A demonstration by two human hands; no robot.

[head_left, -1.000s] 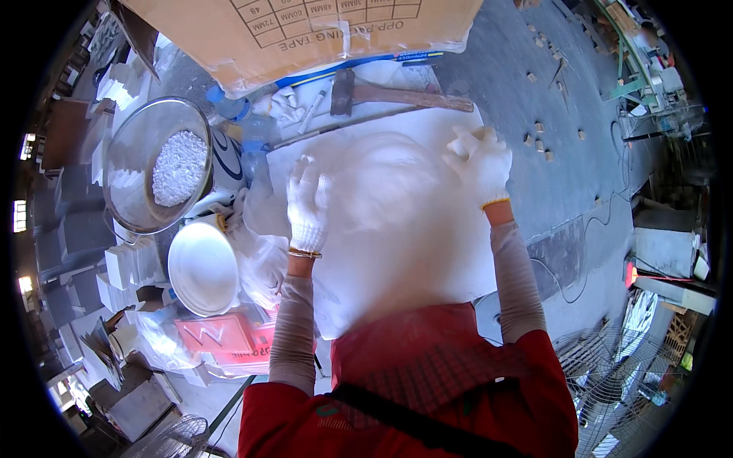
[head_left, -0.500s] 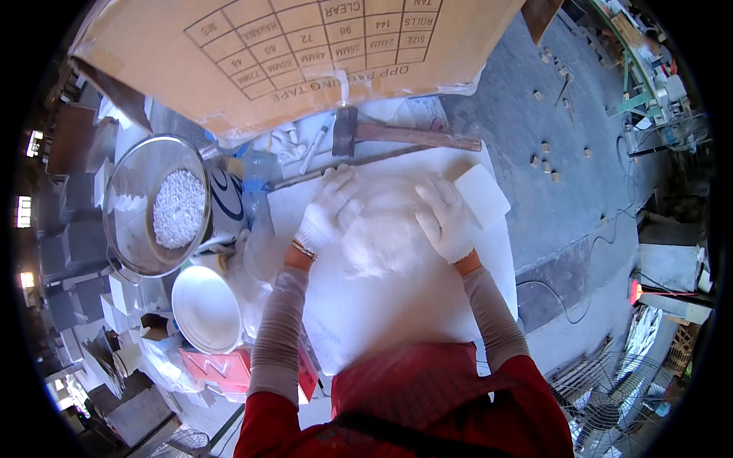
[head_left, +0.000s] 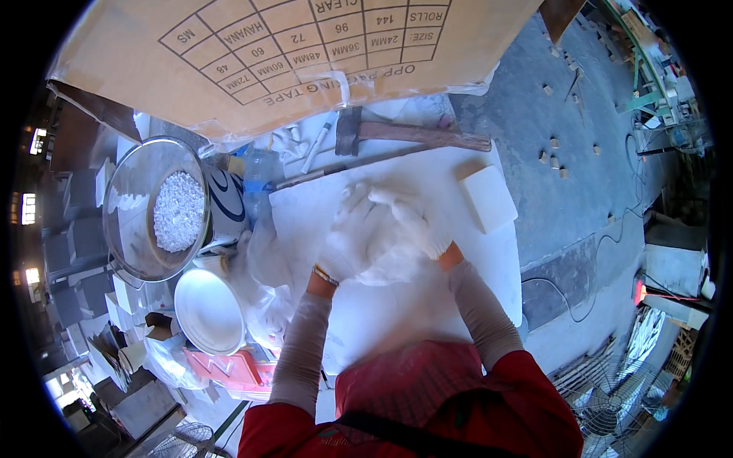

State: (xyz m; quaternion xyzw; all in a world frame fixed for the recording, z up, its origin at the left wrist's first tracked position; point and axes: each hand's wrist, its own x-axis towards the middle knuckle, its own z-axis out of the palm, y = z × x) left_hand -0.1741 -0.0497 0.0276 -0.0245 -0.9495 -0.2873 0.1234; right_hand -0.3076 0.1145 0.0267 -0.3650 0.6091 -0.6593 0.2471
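Both my hands wear white gloves dusted with powder and rest at a heap of white powder (head_left: 385, 267) on a white board (head_left: 359, 332). My left hand (head_left: 351, 229) lies along the heap's left side, fingers stretched forward. From the right, my right hand (head_left: 416, 221) reaches over the heap, its fingers extended toward the left hand's fingertips. Neither hand visibly grips anything. White gloves against white powder make some finger edges hard to make out. A white rectangular block (head_left: 490, 200) sits on the board beyond my right hand.
A hammer (head_left: 424, 136) lies past the board's far edge, beside a marker pen (head_left: 316, 149) and a thin bar (head_left: 328, 174). A large cardboard box (head_left: 175, 76) stands behind. At left are a clear basin (head_left: 126, 229) with white granules and a white bucket (head_left: 208, 311). A fan (head_left: 603, 408) stands lower right.
My hands have come closer together over the powder; the right moved left, the left moved right and slightly nearer me. The powder heap looks more gathered between them.
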